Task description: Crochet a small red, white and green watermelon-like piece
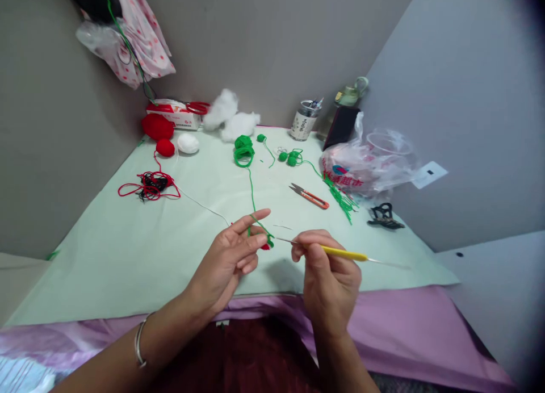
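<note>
Pen can [301, 126]: far right, cylindrical and labelled; I see pens [315, 104] standing in it.
Carton [186, 119]: far left, white-and-red cardboard, with red-handled scissors [198, 107] resting on top.
Plastic bag [347, 168]: right, thin, crumpled and translucent, printed in red; I cannot make out its contents.
Stuffing [240, 126]: far centre, white and fluffy, in irregular tufts.
Yarn: far left, a rounded white ball [188, 143] beside red balls [157, 127]; far centre, a loosely wound green ball [244, 143] trailing one strand nearward.
Workpiece [270, 242]: small, green and red, yarn-made, above the near centre of the pale green cloth [149, 256].
Left hand [232, 248]: I pinch the workpiece at the fingertips, the green strand crossing my raised forefinger.
Right hand [330, 268]: apart from the left, I grip a slender yellow-handled hook [344, 253], its metal tip just beside the workpiece.
</note>
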Tool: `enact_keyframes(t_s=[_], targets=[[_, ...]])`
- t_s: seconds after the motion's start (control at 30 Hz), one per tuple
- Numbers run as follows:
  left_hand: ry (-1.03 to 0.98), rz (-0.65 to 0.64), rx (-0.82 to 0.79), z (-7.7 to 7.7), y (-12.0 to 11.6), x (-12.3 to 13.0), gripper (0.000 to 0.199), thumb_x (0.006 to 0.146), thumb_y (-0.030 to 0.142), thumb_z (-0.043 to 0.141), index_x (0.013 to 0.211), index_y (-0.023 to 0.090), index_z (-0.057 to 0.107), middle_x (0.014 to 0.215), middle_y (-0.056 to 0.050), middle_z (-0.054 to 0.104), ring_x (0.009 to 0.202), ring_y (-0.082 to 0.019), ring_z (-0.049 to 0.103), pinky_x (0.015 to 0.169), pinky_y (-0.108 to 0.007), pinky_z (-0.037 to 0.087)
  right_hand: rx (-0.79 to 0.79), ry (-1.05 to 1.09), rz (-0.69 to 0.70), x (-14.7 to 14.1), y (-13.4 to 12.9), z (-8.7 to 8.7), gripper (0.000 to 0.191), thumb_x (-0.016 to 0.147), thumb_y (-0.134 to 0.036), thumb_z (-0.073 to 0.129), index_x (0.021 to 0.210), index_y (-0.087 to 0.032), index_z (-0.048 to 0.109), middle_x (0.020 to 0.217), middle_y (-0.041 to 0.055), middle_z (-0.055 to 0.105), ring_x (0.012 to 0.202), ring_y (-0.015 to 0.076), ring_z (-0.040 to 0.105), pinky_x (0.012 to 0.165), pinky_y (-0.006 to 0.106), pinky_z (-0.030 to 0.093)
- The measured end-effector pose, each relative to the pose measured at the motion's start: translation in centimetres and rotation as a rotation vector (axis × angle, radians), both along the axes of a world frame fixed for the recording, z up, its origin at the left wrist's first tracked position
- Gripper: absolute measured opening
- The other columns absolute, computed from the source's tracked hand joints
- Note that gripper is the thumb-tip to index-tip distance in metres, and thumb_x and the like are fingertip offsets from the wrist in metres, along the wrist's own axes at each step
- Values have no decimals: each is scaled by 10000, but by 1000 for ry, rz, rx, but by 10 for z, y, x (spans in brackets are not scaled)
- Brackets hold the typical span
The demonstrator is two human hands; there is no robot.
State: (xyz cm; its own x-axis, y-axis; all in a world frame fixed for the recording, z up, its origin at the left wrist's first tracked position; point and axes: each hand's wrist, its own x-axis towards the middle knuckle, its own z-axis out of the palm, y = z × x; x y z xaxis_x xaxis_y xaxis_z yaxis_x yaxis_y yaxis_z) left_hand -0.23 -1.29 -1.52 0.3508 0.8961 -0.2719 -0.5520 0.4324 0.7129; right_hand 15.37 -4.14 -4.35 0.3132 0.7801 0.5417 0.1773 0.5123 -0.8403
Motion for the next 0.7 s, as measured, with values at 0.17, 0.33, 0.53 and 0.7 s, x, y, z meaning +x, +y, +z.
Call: enact_keyframes(t_s=[0.17,0.33,0.53,0.7], targets=[[112,-32,84,1,-6,7,540,764,260,946,1275,215,778,866,21,682,475,-4,400,436,-161,363,-33,-54,81,-7,3,6,193,1011,-180,629,967,-246,804,895,41,791,778,186,719,657,318,595],[56,-25,16,-2,-4,8,558,757,285,951,1265,156,762,676,71,583,441,-4,290,429,-166,305,182,-438,-94,-6,-4,-5,326,962,-93,692,1186,-303,803,1097,75,794,958,217,753,770,350,633],[32,17,-6,2,1,6,503,729,194,948,1207,163,795,753,43,601,480,-5,327,421,-155,267,2,-103,-22,0,-4,3,239,1032,-144,593,1039,-273,794,839,14,727,700,161,667,633,308,564],[10,-39,-14,1,-2,7,581,745,232,949,1293,182,763,690,71,556,470,-11,295,436,-158,291,217,-407,-120,-4,-4,-1,310,957,-85,693,1170,-281,803,1062,75,766,932,209,731,745,332,599]])
